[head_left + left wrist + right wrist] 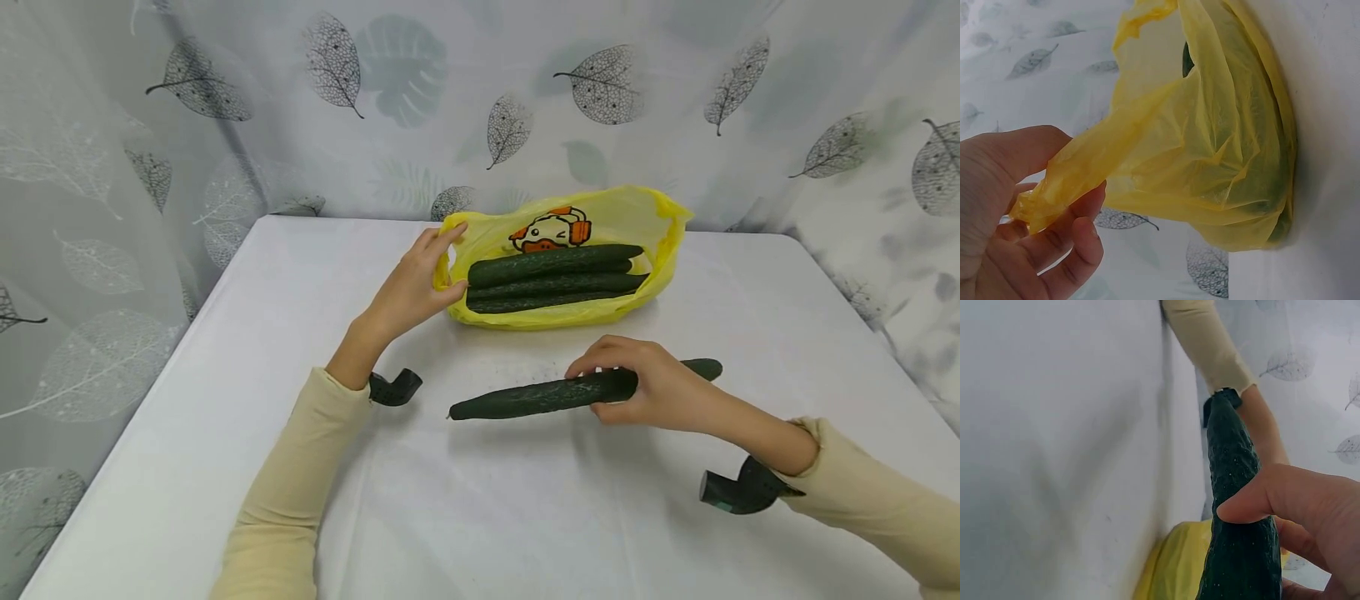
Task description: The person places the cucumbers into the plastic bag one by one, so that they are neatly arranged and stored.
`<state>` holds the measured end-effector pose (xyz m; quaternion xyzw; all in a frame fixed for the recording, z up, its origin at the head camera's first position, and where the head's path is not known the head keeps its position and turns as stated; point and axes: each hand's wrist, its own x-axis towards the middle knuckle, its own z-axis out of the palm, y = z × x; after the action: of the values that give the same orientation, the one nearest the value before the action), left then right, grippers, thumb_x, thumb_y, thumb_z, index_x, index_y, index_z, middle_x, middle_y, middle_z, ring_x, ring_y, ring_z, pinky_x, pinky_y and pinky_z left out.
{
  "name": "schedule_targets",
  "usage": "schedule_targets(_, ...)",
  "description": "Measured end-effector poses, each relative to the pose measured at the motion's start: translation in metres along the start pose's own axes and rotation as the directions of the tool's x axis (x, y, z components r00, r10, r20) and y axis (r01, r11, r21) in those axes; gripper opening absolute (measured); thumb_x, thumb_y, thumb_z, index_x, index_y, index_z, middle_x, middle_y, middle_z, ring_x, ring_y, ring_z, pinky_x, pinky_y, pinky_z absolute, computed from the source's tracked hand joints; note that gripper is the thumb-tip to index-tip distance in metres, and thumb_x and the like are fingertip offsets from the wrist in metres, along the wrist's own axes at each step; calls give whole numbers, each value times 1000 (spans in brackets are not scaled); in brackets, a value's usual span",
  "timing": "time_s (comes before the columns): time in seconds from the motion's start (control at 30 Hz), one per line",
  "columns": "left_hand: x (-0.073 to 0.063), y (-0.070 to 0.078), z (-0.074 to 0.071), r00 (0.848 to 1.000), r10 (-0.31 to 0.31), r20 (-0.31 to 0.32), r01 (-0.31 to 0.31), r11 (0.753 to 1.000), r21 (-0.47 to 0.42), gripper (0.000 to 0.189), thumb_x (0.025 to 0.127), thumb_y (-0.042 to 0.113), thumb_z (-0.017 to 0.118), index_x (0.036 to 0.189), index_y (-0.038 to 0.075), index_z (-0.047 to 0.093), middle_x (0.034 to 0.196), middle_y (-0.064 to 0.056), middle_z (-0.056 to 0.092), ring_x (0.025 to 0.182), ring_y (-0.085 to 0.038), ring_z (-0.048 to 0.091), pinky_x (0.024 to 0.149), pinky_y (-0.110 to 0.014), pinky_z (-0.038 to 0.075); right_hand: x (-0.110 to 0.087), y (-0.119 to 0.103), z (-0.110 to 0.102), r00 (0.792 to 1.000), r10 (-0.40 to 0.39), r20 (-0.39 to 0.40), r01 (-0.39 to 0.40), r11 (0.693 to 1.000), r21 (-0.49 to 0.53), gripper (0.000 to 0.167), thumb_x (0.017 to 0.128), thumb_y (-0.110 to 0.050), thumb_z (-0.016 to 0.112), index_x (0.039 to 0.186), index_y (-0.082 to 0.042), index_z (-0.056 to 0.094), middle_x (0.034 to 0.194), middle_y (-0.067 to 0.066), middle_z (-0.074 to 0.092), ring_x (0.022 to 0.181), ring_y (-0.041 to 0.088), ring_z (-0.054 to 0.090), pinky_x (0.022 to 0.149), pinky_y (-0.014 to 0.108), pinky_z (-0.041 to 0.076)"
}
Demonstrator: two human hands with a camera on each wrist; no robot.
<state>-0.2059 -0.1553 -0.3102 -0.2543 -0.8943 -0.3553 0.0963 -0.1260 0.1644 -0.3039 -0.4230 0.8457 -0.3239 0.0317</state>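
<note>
A yellow plastic bag (555, 318) with a duck print lies on the table with its mouth toward me. Inside it several cucumbers (555, 265) lie side by side. My left hand (412, 283) pinches the bag's left edge; in the left wrist view the gathered yellow plastic (1094, 156) passes between thumb and fingers. My right hand (648, 387) grips a single cucumber (525, 400) around its middle, just above the table in front of the bag. Its thin tip points left. The right wrist view shows the thumb (1247, 503) pressed along this cucumber.
The white-covered table (480, 517) extends in front of the bag and to both sides. Behind it hangs a leaf-patterned curtain (465, 75). A dark wrist camera (396, 388) sits under the left wrist, another dark camera (742, 490) under the right.
</note>
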Motion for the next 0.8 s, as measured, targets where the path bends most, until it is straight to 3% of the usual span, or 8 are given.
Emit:
schedule_targets(0.4, 0, 1, 0, 1000, -4, -2, 4, 1000, 29, 71, 88, 9, 69, 151, 5, 35, 134, -17, 45, 80, -24, 42, 79, -38, 39, 23, 1, -20, 994, -88, -70, 79, 989, -122, 40, 71, 4, 73, 107, -14, 72, 102, -6, 66, 91, 8, 58, 71, 27, 51)
schedule_targets(0.8, 1, 2, 0, 1000, -7, 1, 7, 1000, 19, 72, 88, 9, 69, 150, 5, 34, 135, -18, 45, 78, -24, 42, 77, -38, 39, 51, 7, -28, 991, -24, -132, 10, 994, -106, 38, 74, 5, 71, 108, -12, 73, 102, 1, 65, 94, 15, 56, 74, 35, 47)
